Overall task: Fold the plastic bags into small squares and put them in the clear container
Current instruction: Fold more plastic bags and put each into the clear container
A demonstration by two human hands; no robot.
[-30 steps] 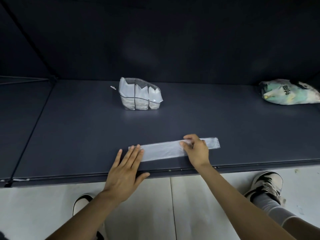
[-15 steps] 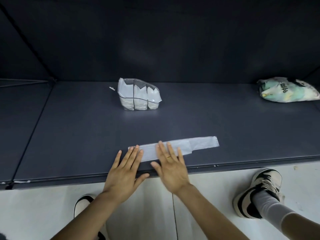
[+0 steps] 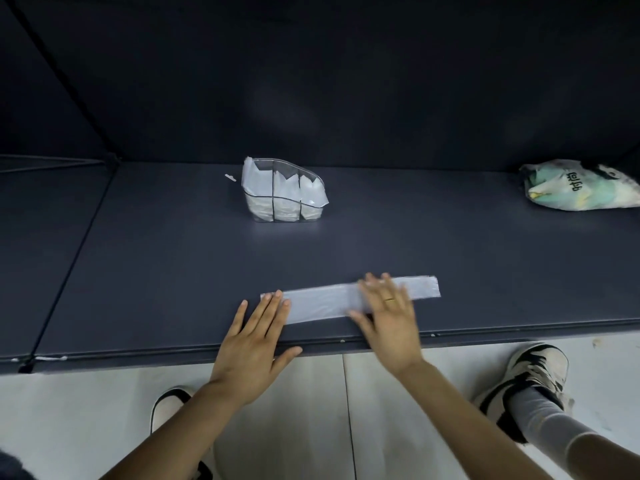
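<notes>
- Fingers (image 3: 268, 311) of L hand (image 3: 254, 348) lie straight & close together, flat on the table, tips pressing the left end of the long narrow strip of folded translucent white plastic bag (image 3: 322, 301); thumb splayed out to the right over the table's front edge; nothing gripped
- The strip lies flat near the front edge of the dark grey-blue matte tabletop (image 3: 173, 271), running left-right w/ its right end slightly further back
- Clear curved plastic container w/ dividers (image 3: 282, 195) stands further back, well apart from the strip, approx centre-left of the table; already holds folded white bags upright in its compartments
- Tiny white scrap (image 3: 230, 177) lies on the table just left of the container
- R hand (image 3: 388, 323) blurred, fingers straight & spread, palm down over the strip's middle-right part; gold ring (image 3: 390, 300) on one finger; it covers the strip, no curl or pinch visible; can't tell how firmly it presses
- Strip's right end pokes out beyond the R hand, uncovered
- Crumpled printed plastic bag, white w/ mint green & black lettering (image 3: 578, 188), sits at far right back of the table, well apart from everything else
- Below the table: pale tiled floor (image 3: 69, 427); black & white sneaker w/ grey sock (image 3: 533, 379) at right, another shoe toe (image 3: 169, 407) under the L forearm
</notes>
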